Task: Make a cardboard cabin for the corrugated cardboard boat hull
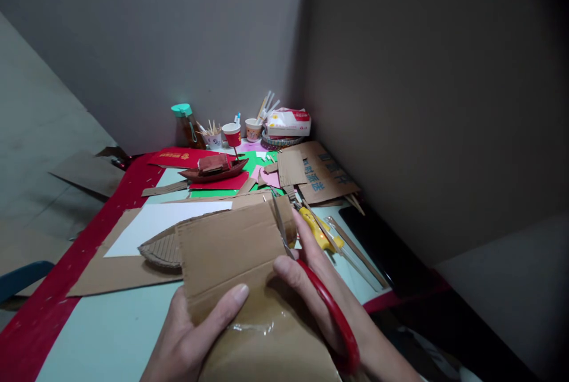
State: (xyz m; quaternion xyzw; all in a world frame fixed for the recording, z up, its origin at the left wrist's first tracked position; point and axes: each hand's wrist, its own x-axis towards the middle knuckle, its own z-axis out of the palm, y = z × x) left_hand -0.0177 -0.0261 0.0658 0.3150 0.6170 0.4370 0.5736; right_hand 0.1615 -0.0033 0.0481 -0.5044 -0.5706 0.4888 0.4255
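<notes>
Head view: the left hand (186, 334) grips the lower edge of a cardboard sheet (231, 257), thumb pressed on its face, above the near edge of the counter (111, 328). The right hand (329, 293) is closed on red-handled scissors (338, 317), blades meeting the sheet's right edge. A yellow cutter (317, 231) lies just beyond, a model boat (213, 170) farther back

A flat brown cardboard sheet (235, 257) is held up in front of the person, tilted slightly, its lower part glossy with clear tape. The left hand (191, 334) grips its lower left edge, thumb pressed on the front face. Red-handled scissors (329, 305) sit in the right hand (329, 293), just right of the sheet, blades meeting the cardboard's upper right edge.
</notes>
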